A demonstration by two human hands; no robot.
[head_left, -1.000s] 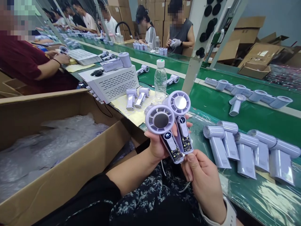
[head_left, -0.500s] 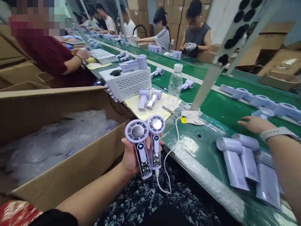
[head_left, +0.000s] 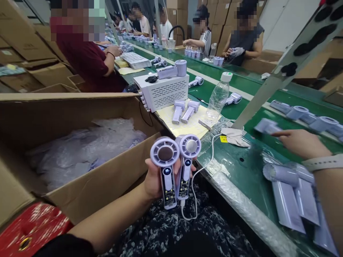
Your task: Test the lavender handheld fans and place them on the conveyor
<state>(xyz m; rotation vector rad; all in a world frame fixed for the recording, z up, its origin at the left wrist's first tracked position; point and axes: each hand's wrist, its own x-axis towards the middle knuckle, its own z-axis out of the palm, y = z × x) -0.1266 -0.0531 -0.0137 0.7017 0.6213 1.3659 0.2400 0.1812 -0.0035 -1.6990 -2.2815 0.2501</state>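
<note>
My left hand (head_left: 154,180) is wrapped round two lilac handheld fans, held upright side by side above my lap. The left handheld fan (head_left: 168,185) has a lit display that seems to read 39. A white cable (head_left: 196,192) is plugged into the bottom of the right handheld fan (head_left: 184,171), whose display is lit too. Over the green belt, my right hand (head_left: 302,142) has its fingers closed on the end of another lilac handheld fan (head_left: 266,126), blurred by motion. Below that hand several lilac handheld fans (head_left: 286,200) lie on the table edge.
At left stands an open cardboard box (head_left: 99,178) with plastic bags in it. A white metal unit (head_left: 168,92), a clear bottle (head_left: 218,96) and a slanted post (head_left: 257,96) stand ahead. More fans line the belt (head_left: 249,114). Co-workers sit along it.
My right hand, open near the belt fans before, now grips one of them, and that fan is off to the left of the row. The view has shifted; my left hand keeps its two fans.
</note>
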